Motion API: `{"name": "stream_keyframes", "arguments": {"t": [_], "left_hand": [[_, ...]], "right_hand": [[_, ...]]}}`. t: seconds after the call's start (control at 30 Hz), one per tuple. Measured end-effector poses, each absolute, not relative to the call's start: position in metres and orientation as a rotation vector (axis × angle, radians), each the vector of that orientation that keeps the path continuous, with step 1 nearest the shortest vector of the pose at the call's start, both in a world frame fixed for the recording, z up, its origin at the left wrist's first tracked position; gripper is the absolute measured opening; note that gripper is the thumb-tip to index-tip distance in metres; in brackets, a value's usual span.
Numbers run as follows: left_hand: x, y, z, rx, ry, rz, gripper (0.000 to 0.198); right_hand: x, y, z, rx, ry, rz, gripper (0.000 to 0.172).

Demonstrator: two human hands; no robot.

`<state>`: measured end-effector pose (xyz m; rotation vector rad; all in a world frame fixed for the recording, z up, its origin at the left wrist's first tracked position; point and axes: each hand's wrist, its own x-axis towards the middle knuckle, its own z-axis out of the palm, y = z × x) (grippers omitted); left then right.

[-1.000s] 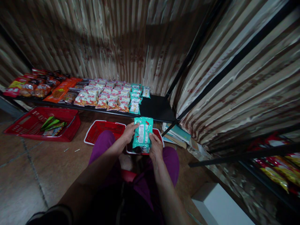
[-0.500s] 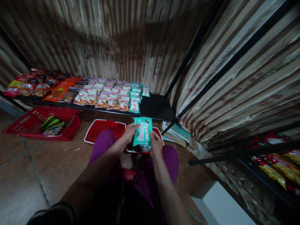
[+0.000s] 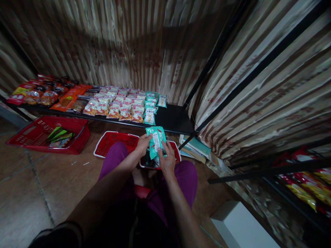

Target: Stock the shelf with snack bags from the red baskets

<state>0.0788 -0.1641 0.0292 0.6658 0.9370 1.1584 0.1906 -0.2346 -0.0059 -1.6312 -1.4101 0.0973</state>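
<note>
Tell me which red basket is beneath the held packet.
The rightmost red basket: the teal packet in the hands is over it, whereas the middle basket and leftmost basket stand further left.

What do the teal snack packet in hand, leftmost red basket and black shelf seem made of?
Teal snack packet: probably glossy plastic film, given its creases and shine. Leftmost red basket: likely moulded plastic, semi-gloss, judging by its slotted walls. Black shelf: smooth, dull; painted metal or coated board, unclear which.
</note>
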Motion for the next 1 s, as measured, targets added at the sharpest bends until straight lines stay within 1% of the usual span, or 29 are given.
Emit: {"name": "stream_keyframes", "arguments": {"t": [0.2, 0.33, 0.57, 0.67, 0.87, 1.0], "left_hand": [[0.079, -0.166, 0.033, 0.66, 0.943, 1.134, 0.039], [0.08, -0.167, 0.036, 0.717, 0.95, 1.1, 0.04], [0.081, -0.169, 0.037, 0.785, 1.012, 1.063, 0.04], [0.082, -0.169, 0.038, 0.836, 1.01, 1.067, 0.04], [0.082, -0.169, 0.037, 0.875, 1.04, 1.027, 0.042], [0.081, -0.172, 0.04, 0.863, 1.077, 0.987, 0.043]], "right_hand": [[0.191, -0.236, -0.004, -1.612, -1.551, -0.037, 0.038], [0.188, -0.237, -0.003, -1.56, -1.587, 0.031, 0.04], [0.183, -0.24, 0.001, -1.606, -1.565, 0.178, 0.046], [0.182, -0.241, 0.003, -1.619, -1.565, 0.23, 0.052], [0.179, -0.241, 0.006, -1.661, -1.541, 0.337, 0.07], [0.177, -0.241, 0.005, -1.68, -1.488, 0.414, 0.074]]}}
